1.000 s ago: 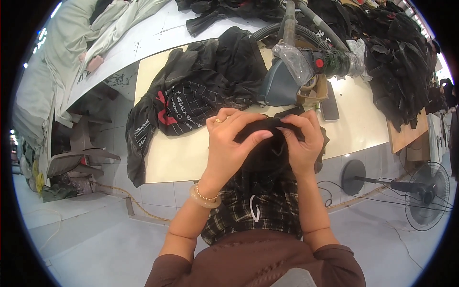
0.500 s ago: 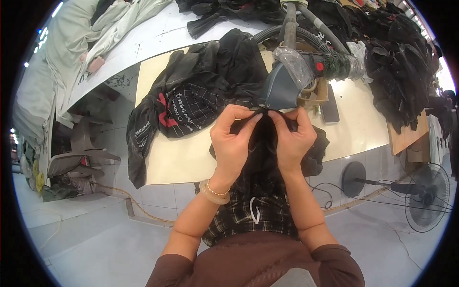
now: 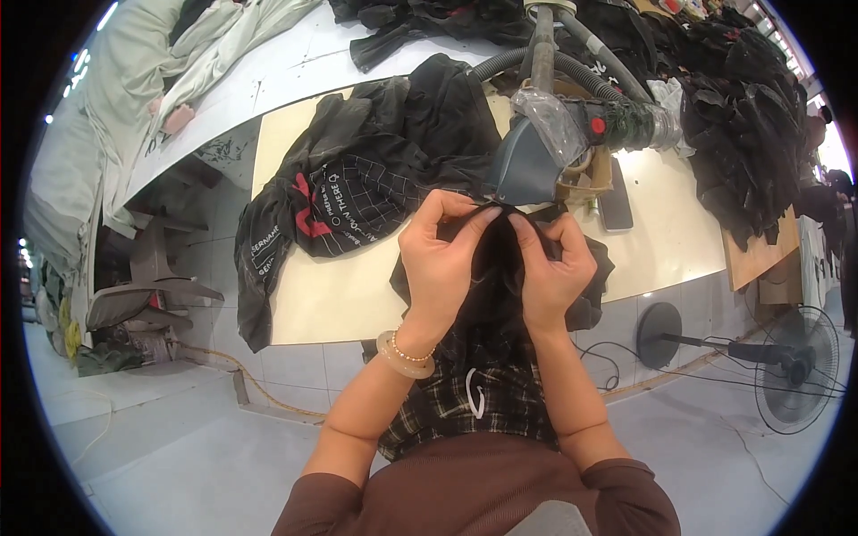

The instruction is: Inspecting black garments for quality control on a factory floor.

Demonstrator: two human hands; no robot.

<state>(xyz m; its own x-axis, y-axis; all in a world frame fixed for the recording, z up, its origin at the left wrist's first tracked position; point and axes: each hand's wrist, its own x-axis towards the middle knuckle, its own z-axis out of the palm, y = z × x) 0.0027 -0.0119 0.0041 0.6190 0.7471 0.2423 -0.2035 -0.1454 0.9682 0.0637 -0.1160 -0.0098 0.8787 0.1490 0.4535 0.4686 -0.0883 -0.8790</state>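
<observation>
The thumb and forefinger of the left hand [image 3: 440, 259] and those of the right hand [image 3: 556, 268] are pinched on the upper edge of a black cloth [image 3: 497, 255], thumb tips close together at the centre of the frame. The cloth hangs between the hands, spreading out behind both wrists; its lower end blends into dark plaid clothing [image 3: 424, 411] on the lap, where a white drawstring [image 3: 474, 393] shows. Two bracelets [image 3: 407, 357] circle the left wrist. Just above the fingertips is a dark grey machine head [image 3: 525, 170]; whether the cloth touches it cannot be told. Left of centre, a black garment [image 3: 375, 192] with white grid lines and a red patch lies on a cream table [image 3: 331, 308]. Right of the machine head lies a phone [image 3: 617, 201]. Black clothes [image 3: 746, 134] are heaped at upper right, pale cloth [image 3: 80, 161] hangs at upper left, and a fan [image 3: 795, 366] stands at lower right.
</observation>
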